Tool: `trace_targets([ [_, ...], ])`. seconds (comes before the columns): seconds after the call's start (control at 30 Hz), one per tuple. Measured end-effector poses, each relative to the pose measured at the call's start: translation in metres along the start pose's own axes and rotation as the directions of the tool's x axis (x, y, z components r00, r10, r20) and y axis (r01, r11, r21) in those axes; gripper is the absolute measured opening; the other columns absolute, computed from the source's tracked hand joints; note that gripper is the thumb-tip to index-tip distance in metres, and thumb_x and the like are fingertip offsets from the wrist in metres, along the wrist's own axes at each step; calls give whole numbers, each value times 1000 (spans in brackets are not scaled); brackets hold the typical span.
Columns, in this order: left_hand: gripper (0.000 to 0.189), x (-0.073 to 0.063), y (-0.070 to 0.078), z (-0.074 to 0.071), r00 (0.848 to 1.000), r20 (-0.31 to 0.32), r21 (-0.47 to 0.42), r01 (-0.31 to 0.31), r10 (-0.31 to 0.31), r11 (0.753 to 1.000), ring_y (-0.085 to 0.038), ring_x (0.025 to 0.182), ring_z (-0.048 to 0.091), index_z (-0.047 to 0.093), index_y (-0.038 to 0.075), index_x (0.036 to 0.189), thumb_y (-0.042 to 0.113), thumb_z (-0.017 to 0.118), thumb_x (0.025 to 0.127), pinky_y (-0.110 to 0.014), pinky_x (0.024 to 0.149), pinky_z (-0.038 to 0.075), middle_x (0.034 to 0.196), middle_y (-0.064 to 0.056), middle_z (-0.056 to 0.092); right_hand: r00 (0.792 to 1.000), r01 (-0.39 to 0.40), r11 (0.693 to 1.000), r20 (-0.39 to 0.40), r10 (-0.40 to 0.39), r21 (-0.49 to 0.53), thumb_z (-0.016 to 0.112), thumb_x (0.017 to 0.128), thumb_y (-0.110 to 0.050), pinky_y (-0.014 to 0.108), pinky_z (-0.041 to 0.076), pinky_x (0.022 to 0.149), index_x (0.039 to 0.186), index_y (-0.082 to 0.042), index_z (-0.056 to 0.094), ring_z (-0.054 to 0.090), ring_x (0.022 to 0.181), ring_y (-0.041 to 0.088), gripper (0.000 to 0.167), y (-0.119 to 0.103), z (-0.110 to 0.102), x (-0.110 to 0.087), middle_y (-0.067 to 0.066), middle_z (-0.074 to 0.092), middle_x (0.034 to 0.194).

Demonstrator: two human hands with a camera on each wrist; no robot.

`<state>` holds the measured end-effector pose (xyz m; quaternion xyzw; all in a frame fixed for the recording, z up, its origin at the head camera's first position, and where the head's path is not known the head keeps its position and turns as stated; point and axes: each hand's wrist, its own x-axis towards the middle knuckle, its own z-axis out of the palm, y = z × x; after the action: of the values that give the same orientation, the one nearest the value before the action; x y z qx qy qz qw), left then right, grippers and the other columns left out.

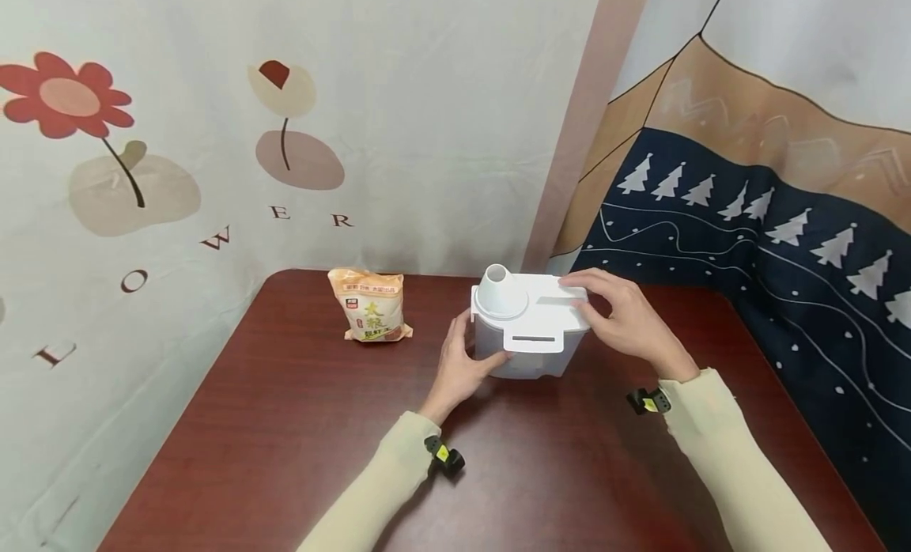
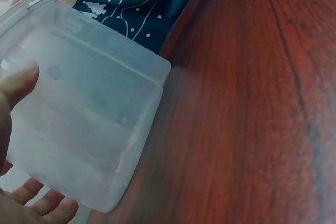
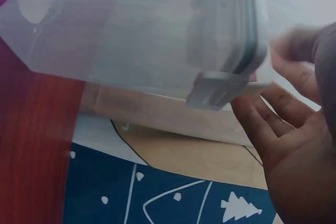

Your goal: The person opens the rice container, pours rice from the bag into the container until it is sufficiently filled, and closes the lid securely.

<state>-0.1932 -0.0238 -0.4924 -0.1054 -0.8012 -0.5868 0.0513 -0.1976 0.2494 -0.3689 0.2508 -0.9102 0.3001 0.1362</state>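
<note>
A translucent plastic storage box (image 1: 523,364) with a white lid (image 1: 544,289) and a round spout cap (image 1: 501,295) stands on the table. My left hand (image 1: 459,370) grips its left side, thumb on the front wall and the other fingers round the side, as the left wrist view (image 2: 79,114) of the box's wall shows. A slotted front tab (image 1: 534,340) sticks out from the lid. My right hand (image 1: 626,315) is at the lid's right end; its fingertips touch a side latch (image 3: 218,90), and the thumb is apart from them and blurred.
A yellow-and-white printed food bag (image 1: 372,307) stands to the left of the box near the back edge of the dark red wooden table (image 1: 320,457). Patterned cloths (image 1: 427,141) hang behind and to the right of the table.
</note>
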Motion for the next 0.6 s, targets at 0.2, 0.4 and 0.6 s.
trace_targets([
  [0.2, 94, 1, -3, 0, 1000, -1, 7, -13, 13, 1000, -26, 132, 54, 38, 16, 154, 32, 90, 78, -45, 112, 49, 144, -8, 52, 1000, -21, 1000, -19, 21, -17, 67, 96, -4, 42, 57, 96, 126, -18, 73, 64, 109, 20, 34, 0, 4, 0, 5, 70, 130],
  [0.4, 90, 6, -5, -6, 998, 38, -31, -50, 52, 998, -30, 132, 55, 39, 12, 153, 25, 89, 80, -47, 112, 49, 145, -11, 52, 1000, -21, 999, -14, 21, -24, 68, 96, -5, 43, 58, 94, 126, -18, 73, 64, 109, 21, 33, -6, 3, -3, 6, 71, 128],
  [0.6, 86, 13, -8, -16, 990, 125, -72, -52, 61, 996, -35, 137, 52, 37, 8, 154, 16, 86, 83, -50, 116, 44, 150, -17, 49, 1000, 3, 999, -24, -4, -33, 70, 95, -7, 14, 52, 87, 126, -18, 73, 63, 104, 17, 33, -15, 4, -11, 4, 72, 124],
])
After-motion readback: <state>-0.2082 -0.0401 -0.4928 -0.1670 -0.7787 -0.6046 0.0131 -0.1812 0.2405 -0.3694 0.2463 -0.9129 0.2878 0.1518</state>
